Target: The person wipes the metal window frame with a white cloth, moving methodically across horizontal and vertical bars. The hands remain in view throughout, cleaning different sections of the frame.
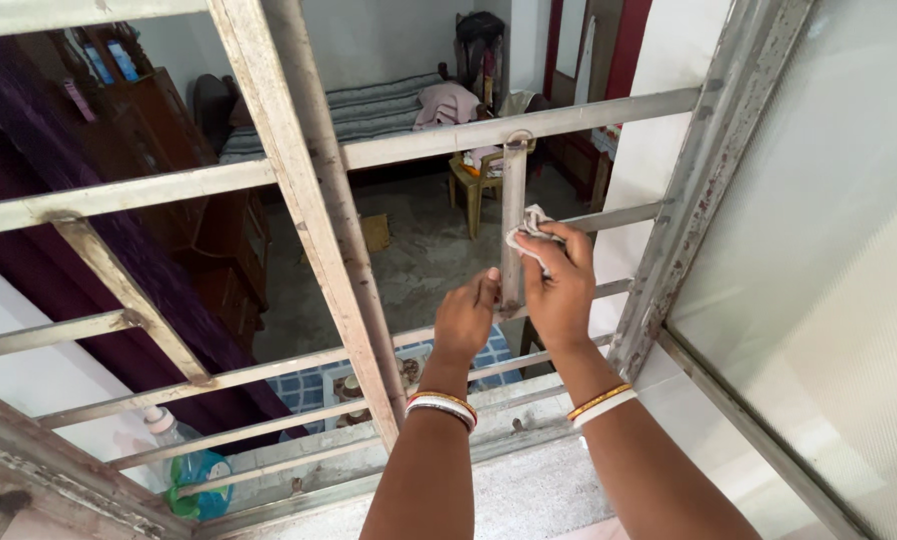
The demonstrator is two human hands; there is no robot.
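Observation:
My right hand (559,285) grips a small white cloth (531,226) and presses it against a vertical grey metal bar (514,190) of the window grille (299,170). My left hand (466,318) holds the lower end of that same bar with its fingertips, just left of the right hand. Both wrists wear bangles. The bar hangs by a loop from a horizontal rail at its top.
An open window pane with frosted glass (819,270) stands to the right. A plastic bottle (174,445) sits on the sill at lower left. Through the grille a room shows a bed (379,105), a yellow chair (474,175) and dark wooden furniture (184,170).

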